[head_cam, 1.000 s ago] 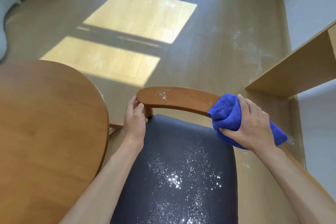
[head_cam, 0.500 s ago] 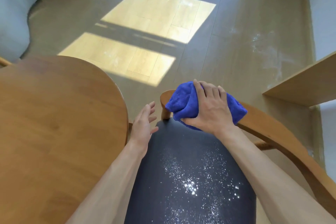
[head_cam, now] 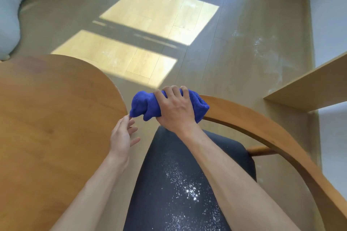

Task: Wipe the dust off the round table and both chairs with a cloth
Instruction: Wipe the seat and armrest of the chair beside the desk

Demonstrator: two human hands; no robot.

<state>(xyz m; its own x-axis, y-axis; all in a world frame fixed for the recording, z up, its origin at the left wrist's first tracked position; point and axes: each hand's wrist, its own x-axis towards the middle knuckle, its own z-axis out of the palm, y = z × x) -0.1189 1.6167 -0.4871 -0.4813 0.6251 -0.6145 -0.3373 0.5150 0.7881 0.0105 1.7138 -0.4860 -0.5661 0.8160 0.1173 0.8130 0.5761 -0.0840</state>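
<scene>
A wooden chair stands in front of me, its curved backrest [head_cam: 262,125] sweeping from centre to lower right. White dust speckles its dark seat cushion [head_cam: 169,184]. My right hand [head_cam: 176,110] grips a bunched blue cloth [head_cam: 144,106] at the left end of the backrest; that end is hidden under cloth and hand. My left hand [head_cam: 123,137] hovers open with fingers spread, just below the cloth and beside the rim of the round wooden table [head_cam: 47,118] on the left.
A pale wooden shelf or desk edge [head_cam: 308,88] juts in at the right against a white wall. White dust streaks mark the floor [head_cam: 262,47] beyond the chair. A grey sofa [head_cam: 7,5] curves at the far left. Sunlit patches lie on the floor ahead.
My right hand slid the cloth leftwards along the backrest from its right part to its left end. My left hand let go of the backrest end and drew back, open.
</scene>
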